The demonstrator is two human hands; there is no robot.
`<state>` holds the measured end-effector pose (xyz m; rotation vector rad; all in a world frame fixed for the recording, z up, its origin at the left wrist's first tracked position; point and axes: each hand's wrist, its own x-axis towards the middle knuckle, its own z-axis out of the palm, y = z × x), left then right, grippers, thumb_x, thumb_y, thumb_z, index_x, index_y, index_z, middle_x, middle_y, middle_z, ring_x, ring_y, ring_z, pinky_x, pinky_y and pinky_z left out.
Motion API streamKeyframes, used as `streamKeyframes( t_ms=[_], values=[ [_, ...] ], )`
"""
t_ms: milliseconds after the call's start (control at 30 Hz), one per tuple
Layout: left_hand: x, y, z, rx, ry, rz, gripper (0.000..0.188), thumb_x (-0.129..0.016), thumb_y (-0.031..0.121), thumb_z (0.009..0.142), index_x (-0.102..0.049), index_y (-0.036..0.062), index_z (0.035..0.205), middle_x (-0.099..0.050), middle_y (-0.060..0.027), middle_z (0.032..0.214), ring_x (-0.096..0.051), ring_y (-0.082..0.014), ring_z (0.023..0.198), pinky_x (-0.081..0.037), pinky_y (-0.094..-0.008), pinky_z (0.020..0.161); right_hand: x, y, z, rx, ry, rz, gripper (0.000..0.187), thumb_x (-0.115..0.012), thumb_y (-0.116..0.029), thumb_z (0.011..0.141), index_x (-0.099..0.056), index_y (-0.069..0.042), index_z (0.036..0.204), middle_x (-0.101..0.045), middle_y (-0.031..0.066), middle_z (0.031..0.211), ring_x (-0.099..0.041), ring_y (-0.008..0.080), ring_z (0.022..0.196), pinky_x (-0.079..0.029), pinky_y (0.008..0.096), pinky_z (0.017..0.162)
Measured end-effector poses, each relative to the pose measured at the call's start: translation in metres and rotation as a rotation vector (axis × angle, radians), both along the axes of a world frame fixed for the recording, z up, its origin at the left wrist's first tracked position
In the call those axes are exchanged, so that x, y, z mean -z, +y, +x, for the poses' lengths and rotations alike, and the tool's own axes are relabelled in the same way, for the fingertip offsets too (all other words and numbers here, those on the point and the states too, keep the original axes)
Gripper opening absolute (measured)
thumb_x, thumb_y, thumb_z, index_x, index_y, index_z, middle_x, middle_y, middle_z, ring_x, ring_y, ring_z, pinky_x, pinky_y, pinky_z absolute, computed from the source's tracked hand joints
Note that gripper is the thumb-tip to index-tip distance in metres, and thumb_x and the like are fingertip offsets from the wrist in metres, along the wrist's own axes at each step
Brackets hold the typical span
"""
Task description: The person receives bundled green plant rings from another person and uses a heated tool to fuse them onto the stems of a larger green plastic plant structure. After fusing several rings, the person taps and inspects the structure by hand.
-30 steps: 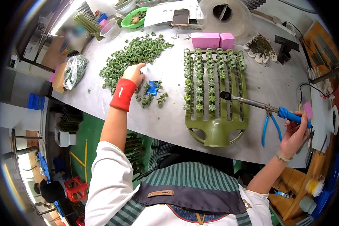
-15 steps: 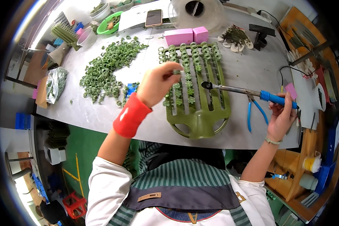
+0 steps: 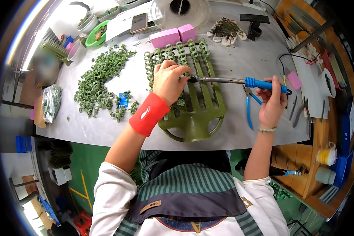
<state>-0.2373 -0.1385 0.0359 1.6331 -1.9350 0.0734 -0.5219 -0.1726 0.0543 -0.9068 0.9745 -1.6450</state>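
An olive-green slotted rack with two loop handles lies on the table, rows of small green ring-shaped pieces along its bars. Over its middle, my left hand in a red wristband pinches one small green piece, mostly hidden by the fingers. My right hand is closed round the blue handle of a soldering iron. Its dark tip meets the left fingertips at the rack; whether it touches the piece cannot be made out. To the left spreads a heap of loose green pieces.
Pink blocks stand behind the rack, near a phone and a stained glove. Blue-handled pliers lie under the right forearm's side. A black stand is at the back right, a plastic bag at far left.
My left hand has come down onto the rack with the small piece. The soldering iron has moved so its tip meets the left fingers. The whole view has shifted slightly.
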Motion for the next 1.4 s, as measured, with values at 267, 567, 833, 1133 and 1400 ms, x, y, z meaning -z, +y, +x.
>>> streamKeyframes(
  t_ms=[267, 567, 833, 1133, 1400],
  values=[
    [0.001, -0.001, 0.003, 0.009, -0.052, -0.034, 0.021, -0.076, 0.015, 0.073, -0.073, 0.0175, 0.094, -0.067, -0.0002, 0.085, -0.057, -0.0216, 0.097, -0.039, -0.0381, 0.090, -0.003, 0.001, 0.001, -0.044, 0.037, -0.010, 0.025, -0.063, -0.022, 0.093, -0.063, 0.001, 0.084, -0.065, 0.0076, 0.072, -0.063, 0.0151, 0.054, -0.054, 0.0266, 0.052],
    [-0.016, 0.005, 0.047, 0.145, 0.355, 0.050, 0.028, -0.072, 0.019, 0.085, -0.068, 0.0059, 0.110, -0.069, -0.0086, 0.099, -0.062, -0.0228, 0.096, -0.047, -0.0338, 0.089, -0.019, 0.010, -0.023, 0.008, 0.081, 0.027, 0.025, -0.062, -0.025, 0.094, -0.065, -0.001, 0.085, -0.065, 0.0069, 0.075, -0.058, 0.0123, 0.053, -0.048, 0.0225, 0.051],
    [0.022, 0.089, 0.227, -0.382, -0.389, 0.412, 0.027, -0.067, 0.005, 0.077, -0.070, 0.0086, 0.104, -0.068, -0.0092, 0.099, -0.063, -0.0320, 0.093, -0.050, -0.0387, 0.088, -0.025, 0.015, -0.021, -0.016, 0.125, 0.028, 0.029, -0.061, -0.028, 0.094, -0.063, -0.001, 0.084, -0.065, 0.0072, 0.074, -0.057, 0.0113, 0.052, -0.047, 0.0218, 0.052],
    [-0.012, 0.074, 0.164, -0.221, 0.963, 0.249, 0.024, -0.062, 0.011, 0.094, -0.065, -0.0023, 0.114, -0.069, -0.0069, 0.102, -0.066, -0.0128, 0.090, -0.055, -0.0249, 0.081, -0.028, 0.018, -0.024, -0.016, 0.118, 0.006, 0.027, -0.065, -0.027, 0.092, -0.066, -0.001, 0.082, -0.066, 0.0069, 0.072, -0.060, 0.0118, 0.054, -0.049, 0.0222, 0.052],
    [-0.036, 0.048, 0.015, 0.081, 0.445, 0.212, 0.019, -0.067, 0.002, 0.086, -0.068, 0.0053, 0.105, -0.064, -0.0050, 0.085, -0.059, -0.0116, 0.070, -0.050, -0.0255, 0.066, -0.025, 0.016, -0.025, -0.002, 0.104, 0.004, 0.026, -0.066, -0.025, 0.091, -0.066, 0.000, 0.083, -0.065, 0.0063, 0.069, -0.062, 0.0128, 0.054, -0.052, 0.0232, 0.051]
  ],
)
